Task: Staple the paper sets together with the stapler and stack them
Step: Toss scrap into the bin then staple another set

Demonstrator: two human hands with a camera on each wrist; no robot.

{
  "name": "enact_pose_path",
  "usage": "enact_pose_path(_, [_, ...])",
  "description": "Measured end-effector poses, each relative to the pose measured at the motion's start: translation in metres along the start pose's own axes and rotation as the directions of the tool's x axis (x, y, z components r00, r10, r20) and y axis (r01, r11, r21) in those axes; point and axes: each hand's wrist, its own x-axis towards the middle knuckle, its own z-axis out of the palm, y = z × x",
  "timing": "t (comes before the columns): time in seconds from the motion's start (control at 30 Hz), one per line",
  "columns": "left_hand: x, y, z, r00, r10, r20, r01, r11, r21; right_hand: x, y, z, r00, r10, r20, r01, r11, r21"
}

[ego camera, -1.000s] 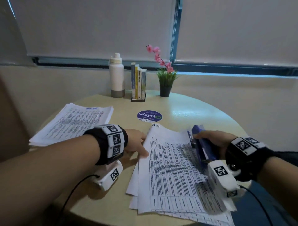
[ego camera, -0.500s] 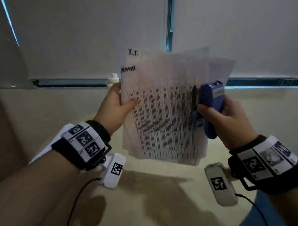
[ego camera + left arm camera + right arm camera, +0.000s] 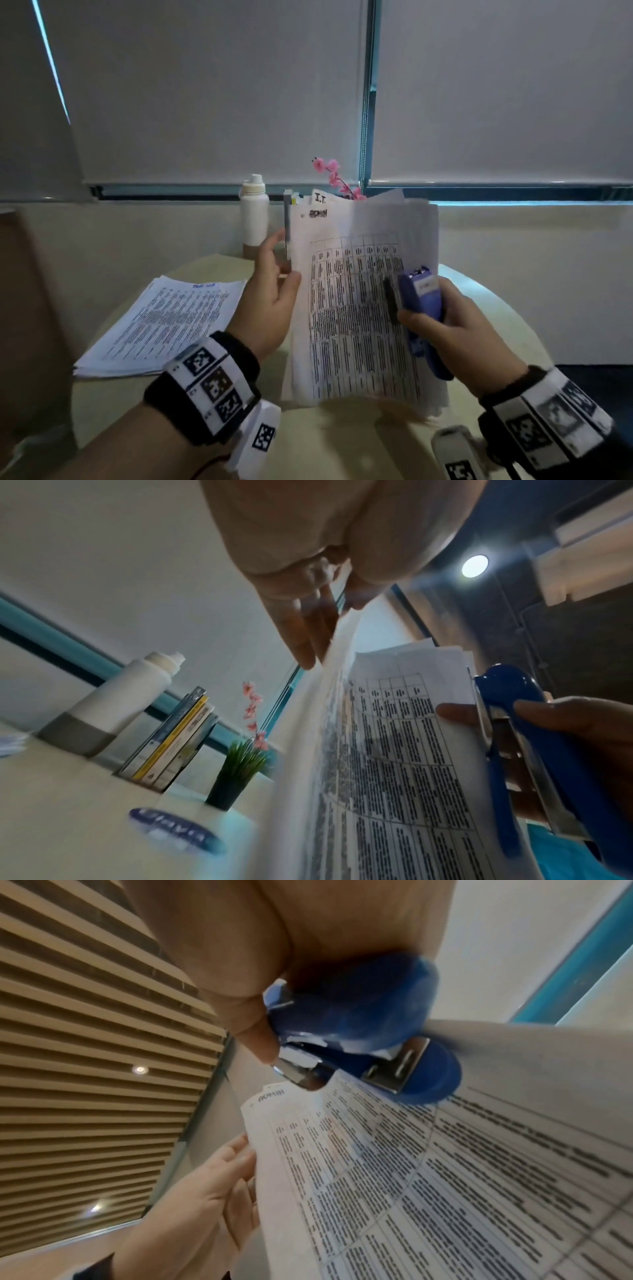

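Note:
A paper set (image 3: 356,308) of printed tables stands upright above the round table (image 3: 342,438). My right hand (image 3: 445,329) grips the blue stapler (image 3: 421,308) and presses it on the set's right side; its thumb lies on the front page (image 3: 394,750). My left hand (image 3: 274,298) is at the set's left edge with straight fingers (image 3: 301,637), the thumb touching the edge and the upper fingers a little apart from it. In the right wrist view the stapler (image 3: 359,1020) lies over the page (image 3: 445,1177). Another paper stack (image 3: 164,318) lies flat at the left.
At the table's back stand a white bottle (image 3: 254,212), upright books (image 3: 178,737) and a potted plant with pink flowers (image 3: 334,174). A blue round sticker (image 3: 171,829) is on the tabletop. Window blinds fill the wall behind.
The paper set went from lying flat to standing upright between both hands. Since half a second ago my left hand has loosened from gripping the edge to straight fingers.

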Motion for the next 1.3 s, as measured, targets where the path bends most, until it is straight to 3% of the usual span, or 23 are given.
enact_pose_path(0.17, [0.009,0.01,-0.006,0.994,0.072,-0.076,-0.077,0.995,-0.065,-0.002,-0.013,-0.005,0.992,-0.101,-0.079,0.11,0.988,0.113])
enact_pose_path(0.37, [0.0,0.002,-0.014,0.986,-0.007,-0.168,0.002,1.0,-0.028,-0.009,0.0,0.001,0.996,-0.084,-0.035,0.088,0.988,0.129])
enact_pose_path(0.57, [0.015,0.018,-0.022,0.953,-0.003,-0.302,-0.058,0.98,-0.19,-0.009,-0.009,-0.005,0.988,-0.129,-0.082,0.142,0.973,0.181])
enact_pose_path(0.77, [0.001,0.007,-0.015,0.976,-0.157,-0.154,0.135,0.981,-0.141,-0.014,0.004,0.006,0.995,-0.09,0.036,0.081,0.977,0.196])
enact_pose_path(0.93, [0.002,0.021,-0.019,0.977,-0.059,-0.207,0.025,0.986,-0.166,-0.014,-0.004,0.004,0.988,-0.145,-0.048,0.152,0.95,0.274])
enact_pose_path(1.13, [-0.014,0.015,-0.019,0.981,-0.118,-0.152,0.092,0.981,-0.169,-0.021,0.003,0.016,0.991,-0.136,0.016,0.128,0.961,0.243])
enact_pose_path(1.3, [-0.003,0.031,-0.027,0.988,0.003,-0.155,-0.038,0.974,-0.223,-0.016,-0.008,0.01,0.982,-0.182,-0.054,0.189,0.949,0.253])
